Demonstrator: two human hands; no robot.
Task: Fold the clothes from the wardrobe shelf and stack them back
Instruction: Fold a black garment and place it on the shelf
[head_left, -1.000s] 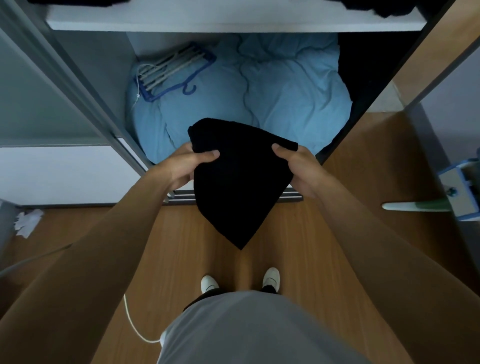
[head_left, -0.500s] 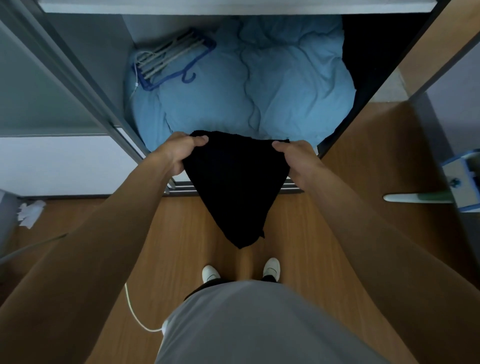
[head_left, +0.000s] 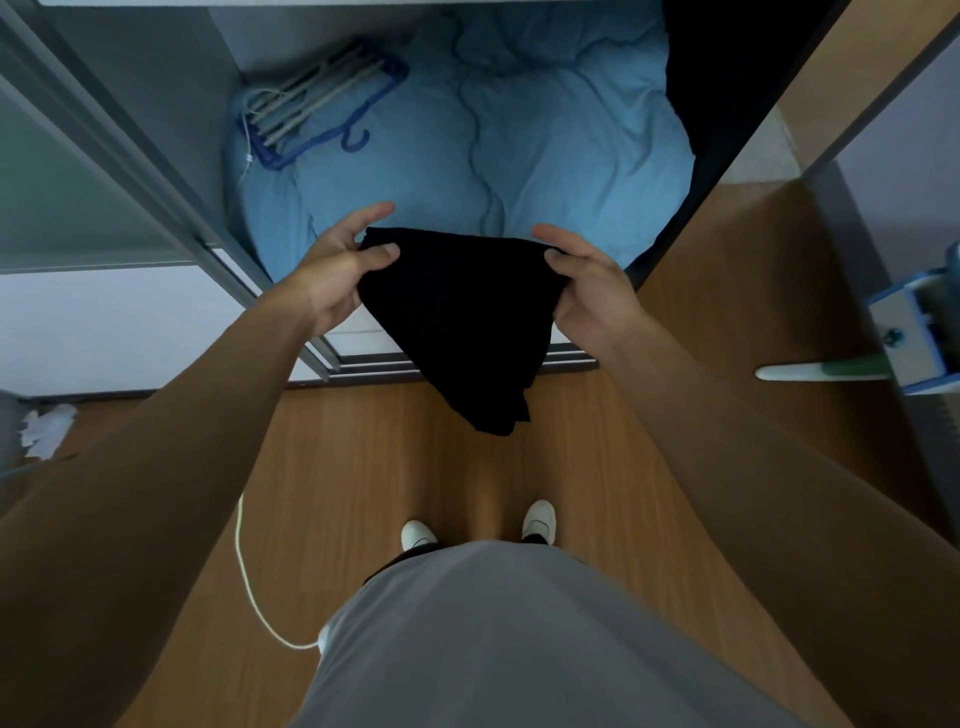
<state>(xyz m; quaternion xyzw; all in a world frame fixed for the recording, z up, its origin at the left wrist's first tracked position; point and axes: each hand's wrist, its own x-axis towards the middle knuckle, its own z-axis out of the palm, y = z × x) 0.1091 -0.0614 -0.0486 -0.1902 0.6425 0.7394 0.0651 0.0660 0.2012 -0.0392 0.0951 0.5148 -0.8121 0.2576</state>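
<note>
A black garment (head_left: 462, 322) hangs in front of the open wardrobe, its top edge stretched flat between both hands and its lower end tapering to a point above the floor. My left hand (head_left: 332, 273) pinches the top left corner between thumb and fingers. At the top right corner, my right hand (head_left: 584, 283) holds the cloth with thumb on top and fingers underneath. How many layers the cloth is folded into cannot be made out.
A crumpled light blue duvet (head_left: 545, 156) fills the wardrobe bottom, with a blue hanger rack (head_left: 322, 104) on its left. Dark clothes (head_left: 727, 78) hang at the right. A sliding door (head_left: 104, 171) stands left, a white cable (head_left: 249, 577) lies on the wooden floor, a mop (head_left: 852, 364) at right.
The bulging top of the garment has come down flat. Both hands have shifted their grip to its upper corners and pulled the edge straight; the hanging point sits a little higher.
</note>
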